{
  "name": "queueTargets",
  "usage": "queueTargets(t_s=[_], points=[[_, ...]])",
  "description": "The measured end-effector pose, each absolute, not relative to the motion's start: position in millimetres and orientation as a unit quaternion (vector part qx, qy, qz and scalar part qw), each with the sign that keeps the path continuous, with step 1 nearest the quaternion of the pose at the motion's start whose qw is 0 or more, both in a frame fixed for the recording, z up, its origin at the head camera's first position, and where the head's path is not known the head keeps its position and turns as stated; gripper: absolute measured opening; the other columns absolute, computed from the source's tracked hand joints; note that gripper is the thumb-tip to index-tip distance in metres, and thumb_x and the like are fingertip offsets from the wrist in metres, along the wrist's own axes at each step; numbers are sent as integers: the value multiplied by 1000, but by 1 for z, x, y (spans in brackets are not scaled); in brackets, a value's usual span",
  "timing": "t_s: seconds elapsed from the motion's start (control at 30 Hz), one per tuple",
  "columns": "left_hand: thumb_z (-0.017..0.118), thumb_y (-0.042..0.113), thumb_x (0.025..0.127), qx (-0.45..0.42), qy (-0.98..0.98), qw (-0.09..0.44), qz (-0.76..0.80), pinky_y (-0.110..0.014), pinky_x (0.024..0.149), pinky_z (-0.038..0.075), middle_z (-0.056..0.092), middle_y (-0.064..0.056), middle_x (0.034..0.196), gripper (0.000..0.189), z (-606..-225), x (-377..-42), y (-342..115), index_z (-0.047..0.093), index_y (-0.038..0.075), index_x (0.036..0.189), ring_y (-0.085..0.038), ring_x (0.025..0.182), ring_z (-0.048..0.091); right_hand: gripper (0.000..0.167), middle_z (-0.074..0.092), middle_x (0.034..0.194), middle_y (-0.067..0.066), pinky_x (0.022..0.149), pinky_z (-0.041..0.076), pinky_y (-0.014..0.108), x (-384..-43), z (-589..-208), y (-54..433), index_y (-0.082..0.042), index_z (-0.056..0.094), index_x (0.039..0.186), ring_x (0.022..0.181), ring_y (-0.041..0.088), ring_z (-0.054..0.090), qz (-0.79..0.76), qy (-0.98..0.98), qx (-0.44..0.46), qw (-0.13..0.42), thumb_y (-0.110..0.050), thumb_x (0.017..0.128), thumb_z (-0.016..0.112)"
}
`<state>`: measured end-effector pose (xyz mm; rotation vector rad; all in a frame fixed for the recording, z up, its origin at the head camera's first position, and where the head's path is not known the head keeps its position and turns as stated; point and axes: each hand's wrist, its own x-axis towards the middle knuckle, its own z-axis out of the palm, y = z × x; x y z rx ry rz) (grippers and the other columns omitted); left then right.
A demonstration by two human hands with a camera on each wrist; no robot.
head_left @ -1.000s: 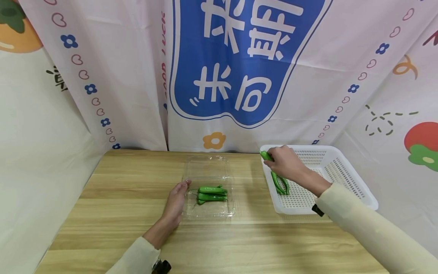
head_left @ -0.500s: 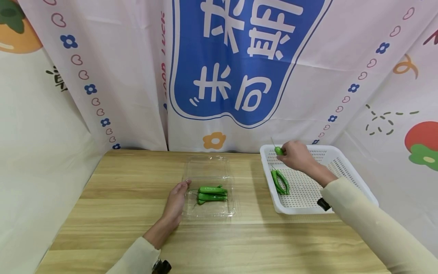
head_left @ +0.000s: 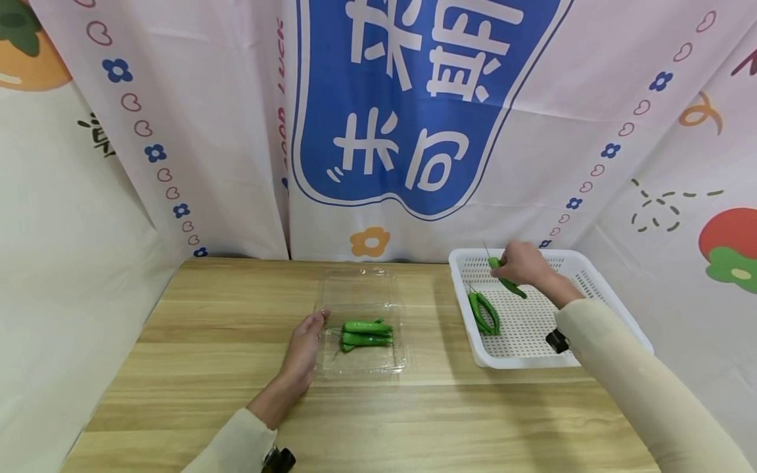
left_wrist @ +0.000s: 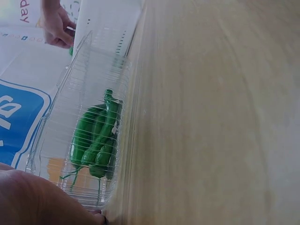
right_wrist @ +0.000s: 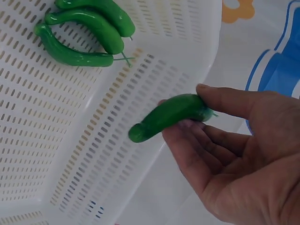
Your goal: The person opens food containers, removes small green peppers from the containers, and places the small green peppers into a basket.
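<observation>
While the right hand pinches one green pepper, three other peppers lie below that grip in the white basket. Well to its left, the left hand touches the clear container; whether its fingers clasp it cannot be told.

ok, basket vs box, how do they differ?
The basket is opaque white; the box is clear. The basket's walls are slotted; the box's are ribbed. The basket looks larger, the box smaller. Both hold green peppers.
</observation>
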<state>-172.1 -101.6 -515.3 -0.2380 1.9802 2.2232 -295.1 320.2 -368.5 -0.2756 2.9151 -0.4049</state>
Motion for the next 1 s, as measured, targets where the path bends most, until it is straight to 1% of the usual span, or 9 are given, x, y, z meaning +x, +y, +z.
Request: queueTargets(t_s=[0.03,0.1,0.2,0.27,0.53,0.67,0.83,0.9,1.0], points=[[27,22,118,-79,661,77,742,-57,133,8,25,-24,172,52,-515,-172,-102,32,-7,161,-40,162,13,53,35,47,-8,47,31,23,-296,-368,322,-18,44,52,45,7,33,-139,981,-91,102,-16,94,77],[27,22,118,-78,662,78,742,-57,132,8,24,-24,172,52,-514,-172,-102,32,-7,161,-40,162,13,50,39,48,-7,47,42,24,-299,-368,325,-15,48,54,45,9,40,-146,978,-76,126,-16,94,77],[27,22,118,-79,661,81,741,-57,132,8,24,-23,172,52,-515,-172,-102,32,-6,161,-40,162,12,38,52,54,-1,55,58,30,-302,-370,328,-7,60,62,50,12,54,-154,974,-53,154,-14,96,76],[27,22,118,-79,662,81,741,-57,132,8,24,-23,172,51,-515,-172,-102,32,-6,161,-40,162,12,29,59,61,3,62,64,34,-304,-374,330,-3,65,71,55,14,60,-162,971,-35,173,-13,96,75],[27,22,118,-77,664,75,740,-57,133,8,26,-24,171,51,-516,-173,-102,34,-7,160,-40,161,14,26,60,67,6,63,65,33,-315,-391,338,-2,62,77,59,15,62,-164,959,10,231,-12,96,75],[27,21,118,-77,664,77,740,-57,133,8,25,-23,172,51,-515,-172,-103,33,-7,160,-40,162,13,19,65,73,11,65,66,34,-317,-397,340,2,64,85,62,17,68,-167,955,16,245,-11,95,75],[27,21,118,-76,661,77,743,-57,133,8,24,-23,172,51,-515,-171,-103,33,-7,160,-40,162,13,23,67,75,12,68,67,37,-320,-404,343,8,62,98,61,18,70,-170,953,26,249,-9,93,75],[27,21,118,-77,660,76,743,-56,133,8,25,-22,172,50,-515,-172,-102,34,-7,159,-39,162,13,20,65,72,10,68,66,37,-320,-406,344,6,62,96,61,17,68,-178,950,30,254,-9,93,75],[28,22,118,-77,661,73,743,-57,133,8,25,-23,172,51,-515,-172,-101,35,-8,159,-40,161,14,18,61,68,6,68,66,35,-320,-408,345,0,64,83,60,16,64,-188,945,29,265,-9,93,75]])
